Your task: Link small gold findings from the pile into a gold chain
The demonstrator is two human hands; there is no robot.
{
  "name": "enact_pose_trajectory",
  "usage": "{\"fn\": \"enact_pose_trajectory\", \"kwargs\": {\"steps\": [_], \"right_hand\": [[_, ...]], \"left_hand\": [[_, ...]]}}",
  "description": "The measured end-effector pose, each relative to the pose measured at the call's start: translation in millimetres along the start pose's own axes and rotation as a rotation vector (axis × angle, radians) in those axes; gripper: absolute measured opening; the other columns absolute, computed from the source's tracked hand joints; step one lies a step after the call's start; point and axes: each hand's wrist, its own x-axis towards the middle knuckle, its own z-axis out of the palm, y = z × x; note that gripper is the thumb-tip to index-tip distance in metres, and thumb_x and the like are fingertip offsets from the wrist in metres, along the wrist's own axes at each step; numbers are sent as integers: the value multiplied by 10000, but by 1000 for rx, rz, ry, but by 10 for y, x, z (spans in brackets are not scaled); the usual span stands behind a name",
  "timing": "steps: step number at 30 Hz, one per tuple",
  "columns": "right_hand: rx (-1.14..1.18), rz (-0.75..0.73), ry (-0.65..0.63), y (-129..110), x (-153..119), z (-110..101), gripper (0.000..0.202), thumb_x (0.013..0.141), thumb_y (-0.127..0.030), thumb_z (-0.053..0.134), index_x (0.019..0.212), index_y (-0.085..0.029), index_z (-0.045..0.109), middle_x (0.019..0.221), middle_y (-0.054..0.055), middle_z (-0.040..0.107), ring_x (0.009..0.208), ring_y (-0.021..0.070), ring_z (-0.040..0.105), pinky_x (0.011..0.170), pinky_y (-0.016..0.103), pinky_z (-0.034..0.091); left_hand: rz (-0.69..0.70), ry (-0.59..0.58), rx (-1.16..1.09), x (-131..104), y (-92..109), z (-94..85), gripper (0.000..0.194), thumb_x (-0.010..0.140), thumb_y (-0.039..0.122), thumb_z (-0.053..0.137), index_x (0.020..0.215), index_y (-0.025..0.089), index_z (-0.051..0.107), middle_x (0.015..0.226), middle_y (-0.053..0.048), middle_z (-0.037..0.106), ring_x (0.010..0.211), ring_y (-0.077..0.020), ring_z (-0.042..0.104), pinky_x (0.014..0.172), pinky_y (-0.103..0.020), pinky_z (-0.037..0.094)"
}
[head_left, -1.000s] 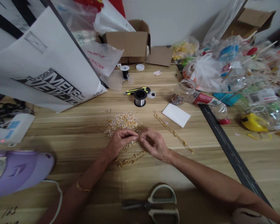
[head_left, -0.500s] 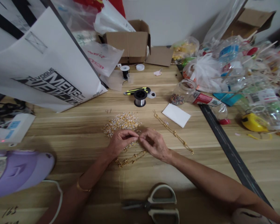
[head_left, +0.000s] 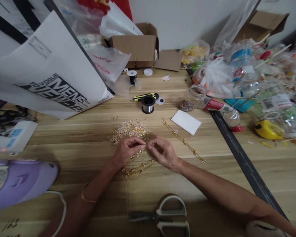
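My left hand [head_left: 127,149] and my right hand [head_left: 164,152] meet fingertip to fingertip over the table, each in a pinch. Whatever is between the fingers is too small to make out. Just behind my left hand lies a pile of small gold and clear beads [head_left: 130,128]. Below the hands rests a gold chain [head_left: 138,169] with knotted clusters, partly bunched up. A second gold chain [head_left: 184,141] stretches out diagonally to the right of my right hand.
Scissors [head_left: 160,215] lie near the front edge. Behind the beads stand a wire spool [head_left: 148,104] and a yellow-black cutter [head_left: 140,96]. A folded white paper [head_left: 186,121] and a tipped jar of beads [head_left: 193,97] are at right. A purple iron [head_left: 24,182] is at left.
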Motion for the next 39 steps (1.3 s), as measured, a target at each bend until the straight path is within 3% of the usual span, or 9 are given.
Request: {"fn": "enact_pose_trajectory", "kwargs": {"steps": [39], "right_hand": [[9,-2,1,-22,5,-11,118,917,-226,503,832,-173,564,720,37,576,662,149,515,628,299,423]], "left_hand": [[-23,-3,21,-7,53,-5,94,681,236,724,711,148,716,727,-37,725,682,-144,642,671,-244,503]]}}
